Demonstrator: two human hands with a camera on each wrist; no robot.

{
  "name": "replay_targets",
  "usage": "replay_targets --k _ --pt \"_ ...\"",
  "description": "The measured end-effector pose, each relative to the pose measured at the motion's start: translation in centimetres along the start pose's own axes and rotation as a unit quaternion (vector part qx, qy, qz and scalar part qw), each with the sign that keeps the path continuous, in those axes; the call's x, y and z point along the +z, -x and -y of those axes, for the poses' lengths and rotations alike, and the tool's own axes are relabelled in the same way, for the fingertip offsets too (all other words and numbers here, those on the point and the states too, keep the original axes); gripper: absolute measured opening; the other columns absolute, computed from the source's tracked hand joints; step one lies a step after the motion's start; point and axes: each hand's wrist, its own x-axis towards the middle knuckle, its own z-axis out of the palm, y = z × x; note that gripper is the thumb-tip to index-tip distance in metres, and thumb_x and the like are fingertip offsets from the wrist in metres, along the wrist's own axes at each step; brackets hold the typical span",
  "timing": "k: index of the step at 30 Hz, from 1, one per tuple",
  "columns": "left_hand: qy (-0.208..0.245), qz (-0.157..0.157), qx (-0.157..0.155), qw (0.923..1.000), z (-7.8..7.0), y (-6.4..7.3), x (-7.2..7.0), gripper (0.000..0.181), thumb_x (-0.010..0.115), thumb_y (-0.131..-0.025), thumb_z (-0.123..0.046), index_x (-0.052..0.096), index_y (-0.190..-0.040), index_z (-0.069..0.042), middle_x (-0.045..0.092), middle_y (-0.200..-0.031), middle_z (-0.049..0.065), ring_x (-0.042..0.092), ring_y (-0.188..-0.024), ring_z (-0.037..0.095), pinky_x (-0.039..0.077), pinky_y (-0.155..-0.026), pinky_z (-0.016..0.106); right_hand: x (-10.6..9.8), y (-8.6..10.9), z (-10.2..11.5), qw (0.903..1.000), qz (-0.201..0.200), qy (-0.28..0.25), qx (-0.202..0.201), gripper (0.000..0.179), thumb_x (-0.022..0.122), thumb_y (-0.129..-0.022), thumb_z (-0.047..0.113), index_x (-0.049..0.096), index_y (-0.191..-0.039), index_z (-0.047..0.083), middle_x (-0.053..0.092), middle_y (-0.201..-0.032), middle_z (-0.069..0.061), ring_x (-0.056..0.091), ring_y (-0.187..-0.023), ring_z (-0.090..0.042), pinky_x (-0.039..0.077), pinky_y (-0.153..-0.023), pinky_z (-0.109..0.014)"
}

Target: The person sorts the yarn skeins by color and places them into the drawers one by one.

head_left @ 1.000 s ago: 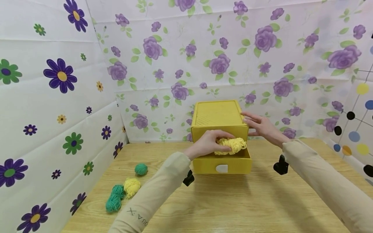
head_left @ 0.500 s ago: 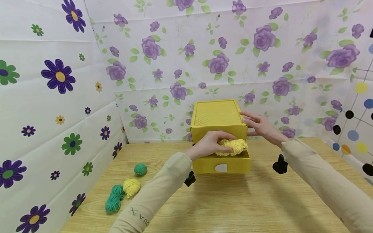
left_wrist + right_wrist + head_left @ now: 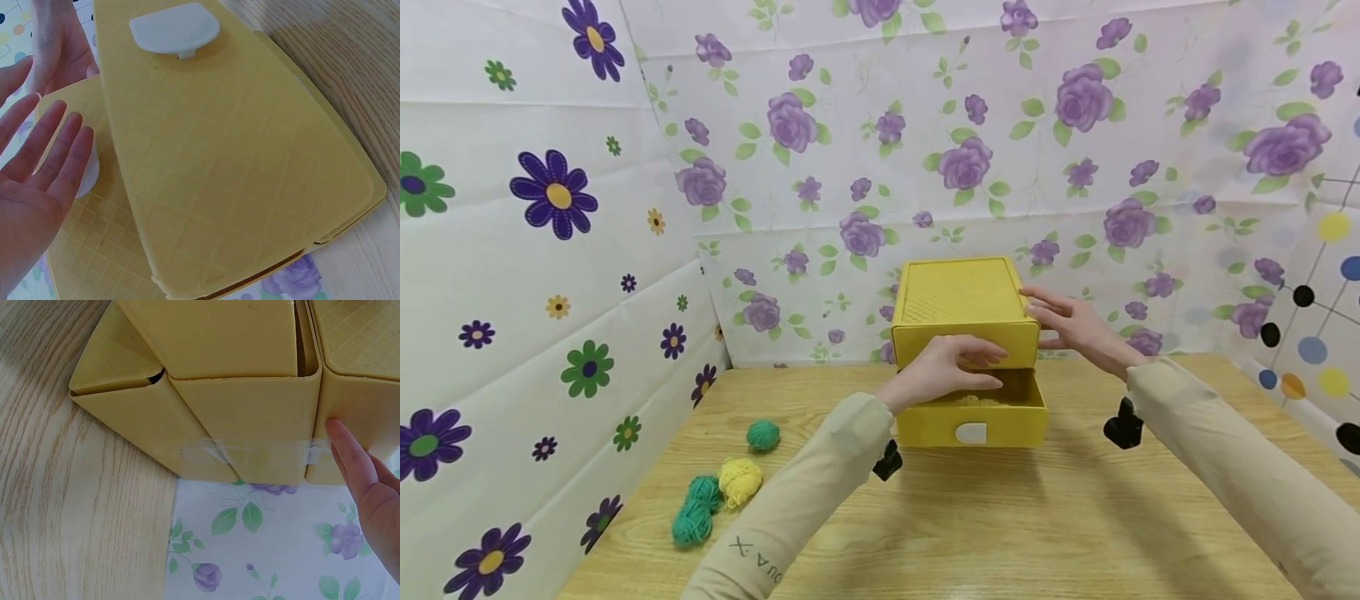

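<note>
A yellow drawer unit (image 3: 958, 292) stands on the table with one drawer (image 3: 925, 429) pulled out, a white tab handle (image 3: 972, 432) on its front. Low inside that drawer, the top of a yellow yarn skein (image 3: 979, 402) shows; the rest is hidden behind the drawer front. My left hand (image 3: 947, 367) hovers over the drawer, fingers extended and holding nothing, as the left wrist view also shows. At the unit's right side, my right hand (image 3: 1082, 329) has its fingertips against the side wall (image 3: 356, 400).
On the wooden table (image 3: 820, 550), to the left, lie a green yarn ball (image 3: 763, 435), a yellow yarn bundle (image 3: 740, 482) and a green skein (image 3: 696, 511). A flower-printed sheet (image 3: 850, 167) hangs right behind the unit. Clear tape (image 3: 225, 453) runs across the unit's side.
My left hand has let go of the yellow yarn skein, which has dropped from the drawer's rim level down into the drawer. The right hand stays at the unit's side.
</note>
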Motion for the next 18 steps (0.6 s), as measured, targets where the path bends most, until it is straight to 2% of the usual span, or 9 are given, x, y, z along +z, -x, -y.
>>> replay_targets --k 9,11,12,18 --pt "0.012 -0.013 0.02 0.9996 -0.1 0.7 -0.3 0.038 0.069 -0.081 -0.02 0.062 -0.116 -0.007 0.061 -0.111 0.002 0.057 -0.094 0.016 0.044 -0.08 0.025 0.1 0.0 0.1 1.0 0.003 0.001 0.006 0.059 0.045 -0.096 0.033 0.021 -0.145 0.014 0.028 -0.141 -0.018 0.042 -0.114 -0.03 0.041 -0.085 -0.049" --pt "0.015 -0.018 0.028 0.9994 -0.2 1.0 -0.6 0.037 0.069 -0.081 -0.02 0.062 -0.115 -0.007 0.06 -0.111 0.002 0.057 -0.094 0.015 0.045 -0.08 0.027 0.1 0.0 0.1 1.0 0.002 0.0 0.007 0.059 0.046 -0.095 0.033 0.021 -0.145 0.014 0.028 -0.141 -0.018 0.042 -0.114 -0.03 0.041 -0.085 -0.048" --pt "0.016 -0.02 0.028 0.9993 -0.8 1.4 -0.8 0.036 0.069 -0.082 -0.018 0.062 -0.115 -0.006 0.06 -0.112 0.004 0.057 -0.094 0.017 0.045 -0.08 0.029 0.1 0.0 0.2 1.0 0.002 -0.002 0.008 0.059 0.046 -0.095 0.033 0.021 -0.145 0.014 0.028 -0.141 -0.018 0.043 -0.114 -0.029 0.042 -0.084 -0.047" --pt "0.042 -0.033 0.03 0.9981 -0.7 2.4 -1.7 0.034 0.069 -0.082 -0.015 0.062 -0.114 -0.005 0.06 -0.111 0.003 0.058 -0.092 0.016 0.047 -0.076 0.026 0.2 -0.1 0.2 1.0 0.0 -0.005 0.006 0.06 0.047 -0.095 0.032 0.021 -0.145 0.014 0.029 -0.14 -0.019 0.046 -0.11 -0.026 0.042 -0.084 -0.047"
